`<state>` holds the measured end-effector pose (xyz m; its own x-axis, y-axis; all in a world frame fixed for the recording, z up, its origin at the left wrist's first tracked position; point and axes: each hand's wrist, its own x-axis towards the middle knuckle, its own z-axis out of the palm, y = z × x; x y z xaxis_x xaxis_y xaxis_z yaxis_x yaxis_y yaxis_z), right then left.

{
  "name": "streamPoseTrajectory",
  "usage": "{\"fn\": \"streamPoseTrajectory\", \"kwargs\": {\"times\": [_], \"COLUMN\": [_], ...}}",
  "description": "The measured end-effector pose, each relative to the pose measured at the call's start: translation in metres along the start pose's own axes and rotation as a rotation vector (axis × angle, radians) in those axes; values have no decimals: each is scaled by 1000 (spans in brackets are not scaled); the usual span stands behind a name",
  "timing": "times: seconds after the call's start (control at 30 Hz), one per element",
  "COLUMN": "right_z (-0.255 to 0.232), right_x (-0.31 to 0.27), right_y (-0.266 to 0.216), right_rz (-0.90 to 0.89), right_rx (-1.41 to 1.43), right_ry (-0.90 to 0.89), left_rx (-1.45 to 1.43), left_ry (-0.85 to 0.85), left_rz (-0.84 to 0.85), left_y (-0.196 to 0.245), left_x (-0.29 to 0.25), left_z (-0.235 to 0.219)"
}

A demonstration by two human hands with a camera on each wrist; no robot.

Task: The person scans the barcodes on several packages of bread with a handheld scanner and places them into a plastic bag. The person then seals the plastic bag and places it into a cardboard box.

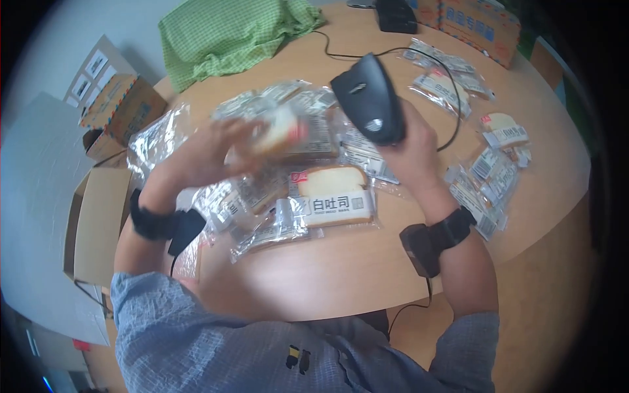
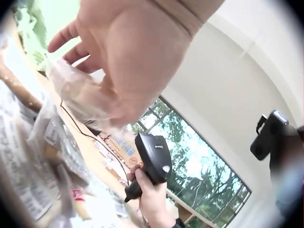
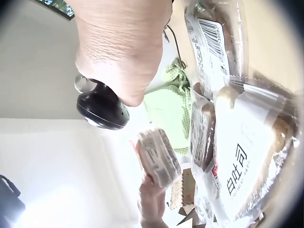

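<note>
My left hand (image 1: 206,150) grips a bagged bread slice (image 1: 280,133), raised over a heap of similar packets and blurred in the head view. In the right wrist view, printing shows on the broad side of that packet (image 3: 160,156). A black barcode scanner (image 1: 368,98) is in my right hand (image 1: 417,147), fingers wrapped around its handle and its head higher than the hand. Closest to me in the heap lies a white toast packet (image 1: 334,196), label up. Other clear bread packets (image 1: 262,187) overlap beneath and behind my left hand.
More bread packets (image 1: 485,177) lie in groups on the table's right side. A green checked cloth (image 1: 223,39) covers something at the back. Cardboard boxes stand at the left (image 1: 128,111) and back right (image 1: 475,29). The scanner's cable (image 1: 452,72) curves across the table.
</note>
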<state>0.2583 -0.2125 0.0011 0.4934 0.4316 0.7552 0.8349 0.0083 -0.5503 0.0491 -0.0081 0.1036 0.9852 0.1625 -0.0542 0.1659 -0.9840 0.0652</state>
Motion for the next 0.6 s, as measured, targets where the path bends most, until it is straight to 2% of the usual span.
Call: {"fn": "streamPoseTrajectory", "kwargs": {"times": [0.03, 0.07, 0.1, 0.17, 0.27, 0.33, 0.37, 0.43, 0.47, 0.6], "right_z": [2, 1, 0, 2, 11, 13, 12, 10, 11, 4], "right_x": [-1, -2, -2, -3, -7, -9, -8, -8, -9, -7], "right_y": [0, -1, -3, -3, 4, 7, 6, 4, 7, 5], "right_rz": [5, -21, -46, -56, -113, -140, -140, -81, -107, -75], "right_rx": [-3, -10, -22, -46, -71, -94, -109, -126, -136, -146], "right_ry": [-2, -37, -72, -155, -215, -237, -230, -277, -266, -333], "left_rx": [68, 17, 66, 5, -105, -180, -201, -67, -19, 140], "left_ry": [-120, -144, -59, 12, 86, 36, 12, -20, -62, -145], "left_rz": [8, -38, 51, -35, 45, 152, 206, 306, 339, 468], "left_y": [6, 15, 12, 16, 20, 35, 44, 71, 84, 124], "left_x": [-4, -4, 0, 20, 66, 106, 128, 171, 194, 278], "left_z": [-3, -10, -12, -30, -52, -59, -58, -50, -44, 1]}}
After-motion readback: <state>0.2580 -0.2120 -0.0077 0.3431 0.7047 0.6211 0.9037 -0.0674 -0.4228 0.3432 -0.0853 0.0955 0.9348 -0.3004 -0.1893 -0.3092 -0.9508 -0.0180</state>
